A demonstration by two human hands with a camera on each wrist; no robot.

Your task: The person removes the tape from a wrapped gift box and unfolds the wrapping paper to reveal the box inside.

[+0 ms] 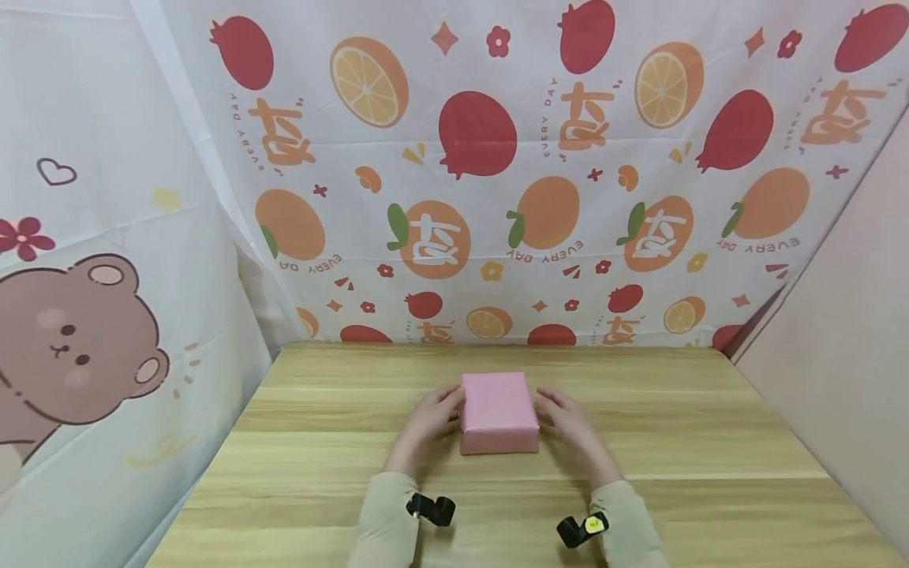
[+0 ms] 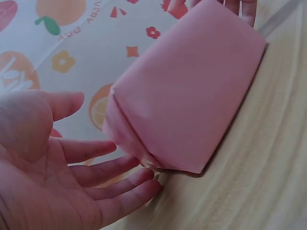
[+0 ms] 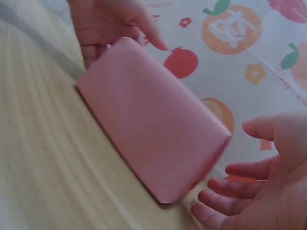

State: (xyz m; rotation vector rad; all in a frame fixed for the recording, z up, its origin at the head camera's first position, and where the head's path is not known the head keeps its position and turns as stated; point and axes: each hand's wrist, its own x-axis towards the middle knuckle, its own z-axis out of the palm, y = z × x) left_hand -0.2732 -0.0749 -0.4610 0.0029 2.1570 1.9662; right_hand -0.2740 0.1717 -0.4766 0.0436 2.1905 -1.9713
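A box wrapped in pink paper [image 1: 499, 404] lies flat on the wooden table, between the two hands. On its left side is my left hand [image 1: 430, 418], its fingers extended; in the left wrist view the fingertips [image 2: 136, 163] reach the box's folded end and seem to touch it. My right hand [image 1: 571, 426] stands at the opposite side with fingers spread and loosely bent. The right wrist view shows its fingertips [image 3: 218, 184] close to the box end, with a small gap at the upper fingers. Neither hand curls round the box.
The wood-grain table [image 1: 305, 465] extends around the box. A fruit-print cloth [image 1: 483, 221] hangs behind its far edge. A white cloth with a bear print [image 1: 85, 339] hangs at the left, and a pale panel [image 1: 838, 331] stands at the right.
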